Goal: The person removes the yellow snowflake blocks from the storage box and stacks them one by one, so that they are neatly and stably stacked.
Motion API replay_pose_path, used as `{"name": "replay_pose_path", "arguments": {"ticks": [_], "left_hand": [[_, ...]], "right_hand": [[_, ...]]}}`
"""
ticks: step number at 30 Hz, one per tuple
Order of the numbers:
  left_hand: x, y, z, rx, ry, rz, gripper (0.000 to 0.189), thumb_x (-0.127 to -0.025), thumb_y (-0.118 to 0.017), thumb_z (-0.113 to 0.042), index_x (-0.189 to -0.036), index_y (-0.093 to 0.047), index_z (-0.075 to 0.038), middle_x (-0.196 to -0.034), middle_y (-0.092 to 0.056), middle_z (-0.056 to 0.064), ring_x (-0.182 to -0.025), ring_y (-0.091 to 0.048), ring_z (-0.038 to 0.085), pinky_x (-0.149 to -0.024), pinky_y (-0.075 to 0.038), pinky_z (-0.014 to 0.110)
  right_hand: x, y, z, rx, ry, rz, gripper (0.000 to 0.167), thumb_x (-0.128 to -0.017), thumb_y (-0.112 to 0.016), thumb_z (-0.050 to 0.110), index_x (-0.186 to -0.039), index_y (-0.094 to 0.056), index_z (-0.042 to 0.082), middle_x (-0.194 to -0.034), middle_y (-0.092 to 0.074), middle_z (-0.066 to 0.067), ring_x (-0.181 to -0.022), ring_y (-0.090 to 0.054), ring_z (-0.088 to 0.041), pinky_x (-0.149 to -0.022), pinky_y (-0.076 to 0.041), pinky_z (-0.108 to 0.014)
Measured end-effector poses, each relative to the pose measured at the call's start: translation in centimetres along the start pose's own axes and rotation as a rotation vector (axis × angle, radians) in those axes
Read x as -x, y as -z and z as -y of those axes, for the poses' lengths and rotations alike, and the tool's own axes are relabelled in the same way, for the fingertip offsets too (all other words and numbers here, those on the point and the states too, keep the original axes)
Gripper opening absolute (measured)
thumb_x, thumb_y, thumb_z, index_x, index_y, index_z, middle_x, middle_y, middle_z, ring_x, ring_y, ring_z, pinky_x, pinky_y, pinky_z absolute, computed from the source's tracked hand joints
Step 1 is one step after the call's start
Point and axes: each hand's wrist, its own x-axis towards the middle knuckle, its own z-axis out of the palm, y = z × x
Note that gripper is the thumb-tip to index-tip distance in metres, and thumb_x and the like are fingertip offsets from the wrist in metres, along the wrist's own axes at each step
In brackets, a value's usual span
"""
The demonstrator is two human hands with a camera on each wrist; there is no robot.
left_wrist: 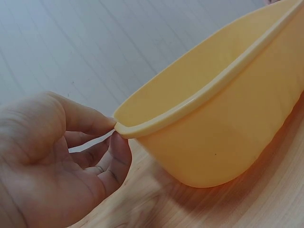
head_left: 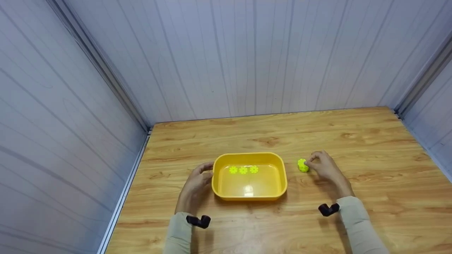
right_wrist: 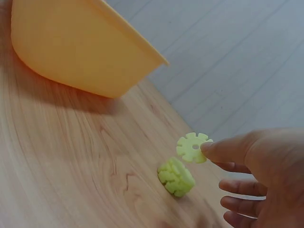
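Note:
My left hand (head_left: 195, 182) pinches the rim at the left end of a yellow plastic tub (head_left: 248, 198); the left wrist view shows the fingertips right at the rim (left_wrist: 156, 124). Inside the tub, three yellow-green notched discs (head_left: 243, 170) lie in a row on its floor, toward the far side. To the right of the tub, my right hand (head_left: 326, 171) holds another notched disc (right_wrist: 189, 148), with a small center hole, between thumb and finger. Just below that disc, a short stack of similar discs (right_wrist: 175, 178) stands on the table. The other right fingers are loosely bent.
The wood-grain table (head_left: 268, 134) carries the tub and the stack. Pale panel walls (head_left: 247, 63) rise behind and at both sides, with metal strips along the corners. A dark wrist-worn device (head_left: 198, 221) sits at each sleeve cuff.

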Motion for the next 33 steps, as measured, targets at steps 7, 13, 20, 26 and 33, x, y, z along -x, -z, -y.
{"name": "replay_pose_path", "arguments": {"ticks": [7, 13, 20, 26, 33], "left_hand": [[-0.04, 0.08, 0.01, -0.002, -0.017, 0.002, 0.046, -0.085, -0.054, 0.005, -0.132, -0.052, 0.0, -0.131, -0.047, 0.019, -0.105, -0.054, 0.025, -0.084, -0.049, 0.029], [0.08, 0.07, -0.02, -0.011, -0.013, 0.001, 0.046, -0.086, -0.053, 0.005, -0.132, -0.052, -0.001, -0.132, -0.046, 0.019, -0.108, -0.053, 0.025, -0.085, -0.049, 0.03], [0.41, -0.02, 0.05, 0.003, 0.038, 0.001, 0.043, -0.088, -0.054, -0.001, -0.13, -0.055, -0.008, -0.133, -0.046, 0.013, -0.113, -0.055, 0.025, -0.091, -0.049, 0.035], [0.42, -0.1, -0.05, -0.006, 0.065, -0.02, 0.04, -0.088, -0.055, -0.005, -0.128, -0.057, -0.012, -0.132, -0.049, 0.009, -0.117, -0.053, 0.023, -0.096, -0.046, 0.035], [0.41, -0.17, -0.09, -0.004, 0.06, -0.019, 0.04, -0.088, -0.055, -0.003, -0.127, -0.057, -0.011, -0.131, -0.048, 0.011, -0.115, -0.054, 0.024, -0.093, -0.048, 0.034]], "right_hand": [[0.16, 0.17, -0.37, 0.003, -0.026, 0.017, 0.025, -0.093, -0.061, 0.026, -0.093, -0.06, 0.001, -0.125, -0.046, -0.026, -0.123, -0.04, -0.046, -0.102, -0.032, -0.061], [0.18, 0.07, -0.42, 0.029, -0.035, 0.023, 0.023, -0.094, -0.059, 0.023, -0.094, -0.06, 0.001, -0.114, -0.049, -0.023, -0.11, -0.048, -0.04, -0.092, -0.041, -0.055], [0.1, -0.02, -0.32, 0.067, -0.07, 0.031, 0.023, -0.094, -0.057, 0.025, -0.096, -0.058, 0.002, -0.11, -0.047, -0.019, -0.101, -0.048, -0.034, -0.086, -0.042, -0.047], [0.17, -0.11, -0.4, 0.074, -0.072, 0.017, 0.022, -0.095, -0.056, 0.024, -0.096, -0.059, 0.002, -0.109, -0.048, -0.019, -0.099, -0.049, -0.033, -0.083, -0.043, -0.046], [0.34, -0.1, -0.26, 0.086, -0.07, -0.009, 0.021, -0.096, -0.054, 0.021, -0.1, -0.061, 0.002, -0.109, -0.049, -0.02, -0.099, -0.05, -0.033, -0.082, -0.044, -0.046]]}}
